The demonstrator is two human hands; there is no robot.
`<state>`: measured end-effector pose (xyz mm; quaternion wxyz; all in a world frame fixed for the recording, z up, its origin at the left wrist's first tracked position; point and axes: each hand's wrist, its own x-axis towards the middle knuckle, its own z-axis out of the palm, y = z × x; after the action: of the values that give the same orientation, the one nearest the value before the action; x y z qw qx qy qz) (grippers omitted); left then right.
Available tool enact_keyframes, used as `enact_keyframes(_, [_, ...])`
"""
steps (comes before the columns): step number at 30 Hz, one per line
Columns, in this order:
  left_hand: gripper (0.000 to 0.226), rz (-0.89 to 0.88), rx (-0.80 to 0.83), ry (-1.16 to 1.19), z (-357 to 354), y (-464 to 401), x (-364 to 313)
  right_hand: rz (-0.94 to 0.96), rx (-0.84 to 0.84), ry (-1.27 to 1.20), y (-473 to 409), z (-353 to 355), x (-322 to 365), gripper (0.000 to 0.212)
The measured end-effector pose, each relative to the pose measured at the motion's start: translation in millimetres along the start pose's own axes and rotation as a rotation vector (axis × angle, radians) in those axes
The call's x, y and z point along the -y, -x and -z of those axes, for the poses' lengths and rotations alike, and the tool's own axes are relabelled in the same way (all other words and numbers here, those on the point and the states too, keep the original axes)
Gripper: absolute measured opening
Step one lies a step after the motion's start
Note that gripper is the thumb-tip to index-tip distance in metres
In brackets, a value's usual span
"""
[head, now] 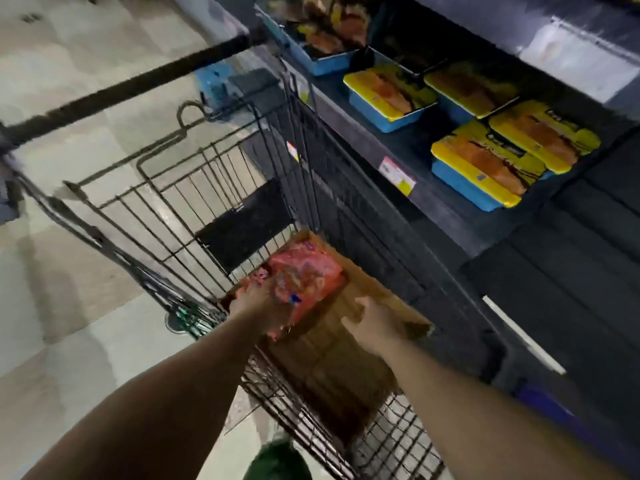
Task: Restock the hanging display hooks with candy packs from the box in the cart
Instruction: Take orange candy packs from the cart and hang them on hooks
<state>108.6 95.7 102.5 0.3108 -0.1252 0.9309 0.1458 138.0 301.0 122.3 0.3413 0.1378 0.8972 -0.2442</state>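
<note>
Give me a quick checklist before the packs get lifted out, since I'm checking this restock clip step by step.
1. Left hand grips the red candy packs: ok.
2. Right hand rests on the cardboard box, steadying it: ok.
3. Box sits inside the wire cart: ok.
4. How many packs the left hand holds: cannot tell, the frame is blurred.
5. Hanging display hooks in sight: not ok, only a shelf with blue and yellow trays shows.

Dim; motion-blurred; edges warped
</note>
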Motion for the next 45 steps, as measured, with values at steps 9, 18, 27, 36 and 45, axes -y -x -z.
enact_keyframes(9, [0.094,-0.038,0.175,-0.192,-40,-145,21,-0.257,0.062,-0.399,-101,-69,31,0.054])
enact_keyframes(18, [0.082,-0.026,0.283,-0.221,-71,-175,30,-0.446,0.031,-0.876,-171,-108,52,0.02])
enact_keyframes(27, [0.066,-0.017,0.023,0.012,-64,-199,26,-0.646,-0.019,-1.404,-204,-129,45,0.026])
enact_keyframes(36, [0.079,0.031,0.235,-0.06,-80,-202,20,-0.651,0.092,-1.381,-207,-140,37,0.021])
enact_keyframes(45, [0.062,0.006,0.219,0.3,-79,-171,26,-0.653,0.148,-1.104,-169,-131,0,0.046])
